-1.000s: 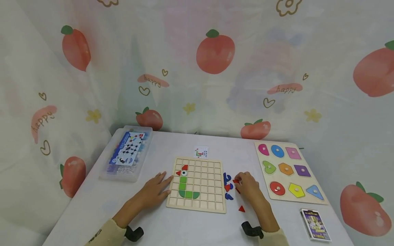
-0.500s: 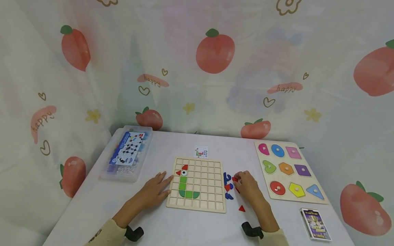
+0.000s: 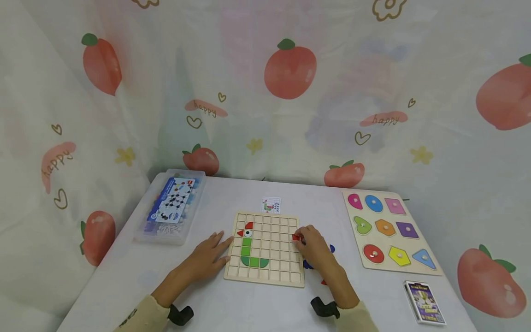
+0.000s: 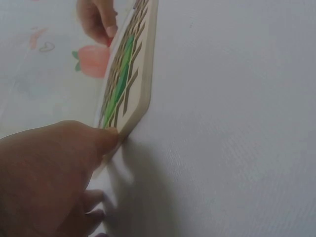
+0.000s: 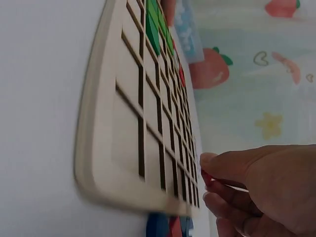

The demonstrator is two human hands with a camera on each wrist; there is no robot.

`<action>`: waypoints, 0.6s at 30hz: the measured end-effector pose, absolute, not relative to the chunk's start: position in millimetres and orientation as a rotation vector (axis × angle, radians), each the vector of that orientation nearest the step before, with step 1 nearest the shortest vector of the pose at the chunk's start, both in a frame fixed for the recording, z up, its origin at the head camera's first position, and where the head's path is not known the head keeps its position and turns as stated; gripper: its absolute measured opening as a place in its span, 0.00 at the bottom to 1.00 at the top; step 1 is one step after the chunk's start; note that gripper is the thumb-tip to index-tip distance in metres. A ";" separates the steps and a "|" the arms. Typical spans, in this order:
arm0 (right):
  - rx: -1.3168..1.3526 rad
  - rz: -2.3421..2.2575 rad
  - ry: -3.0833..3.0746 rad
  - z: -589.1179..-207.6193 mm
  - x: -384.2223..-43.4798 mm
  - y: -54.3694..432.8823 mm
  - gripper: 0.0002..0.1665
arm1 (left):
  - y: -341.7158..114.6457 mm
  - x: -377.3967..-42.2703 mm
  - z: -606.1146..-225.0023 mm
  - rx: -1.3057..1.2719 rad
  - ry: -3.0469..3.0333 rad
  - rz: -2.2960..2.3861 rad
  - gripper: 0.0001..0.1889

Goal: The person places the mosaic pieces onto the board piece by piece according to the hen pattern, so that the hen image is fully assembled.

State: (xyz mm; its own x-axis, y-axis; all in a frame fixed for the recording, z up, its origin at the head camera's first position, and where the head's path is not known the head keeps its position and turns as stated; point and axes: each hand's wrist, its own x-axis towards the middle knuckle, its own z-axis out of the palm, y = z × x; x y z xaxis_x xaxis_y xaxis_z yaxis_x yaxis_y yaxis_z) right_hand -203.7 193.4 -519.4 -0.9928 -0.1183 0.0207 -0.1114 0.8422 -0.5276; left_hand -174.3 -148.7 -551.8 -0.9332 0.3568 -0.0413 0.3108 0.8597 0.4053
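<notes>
A small red piece point(image 3: 296, 237) is pinched between thumb and fingertips of the right hand point(image 3: 312, 248), fingers curled, right over the right edge of the wooden grid board point(image 3: 265, 249). In the right wrist view the red piece point(image 5: 206, 177) is seen just past the board's edge point(image 5: 98, 163), held clear of the squares. The left hand point(image 3: 207, 256) is laid flat on the table point(image 3: 232, 304), fingers spread and relaxed, its fingertips pressed against the board's left edge; the thumb point(image 4: 106, 140) is seen touching that rim.

Half a second ago the right hand was out among the loose blue and red pieces point(image 3: 308, 264) to the right of the board; it has now been brought in to the board's edge with the red piece. The left hand and the board have not shifted.

The word "happy" is printed on the curtain point(image 3: 206, 109). Labels on the plastic box point(image 3: 172, 207) at the far left corner and the card pack point(image 3: 425, 302) near the right front corner are too small to be read.
</notes>
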 end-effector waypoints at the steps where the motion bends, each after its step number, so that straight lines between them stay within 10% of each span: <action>1: -0.230 -0.871 2.998 -518.8 -202.1 184.6 0.15 | -148.9 -174.3 -551.9 0.527 2.919 0.612 0.33; 18: -0.752 -0.792 2.881 -516.2 -192.5 104.6 0.04 | -150.6 -174.7 -551.5 0.521 2.902 0.601 0.33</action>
State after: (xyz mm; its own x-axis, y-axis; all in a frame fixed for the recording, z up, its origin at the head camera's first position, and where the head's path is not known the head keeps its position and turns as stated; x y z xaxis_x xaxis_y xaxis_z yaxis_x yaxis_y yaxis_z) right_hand -192.5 104.6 -516.2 -0.8791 -0.4717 0.0686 -0.4405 0.7489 -0.4950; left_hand -174.7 -150.6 -551.5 -0.9316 0.3588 -0.0582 0.3061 0.8608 0.4066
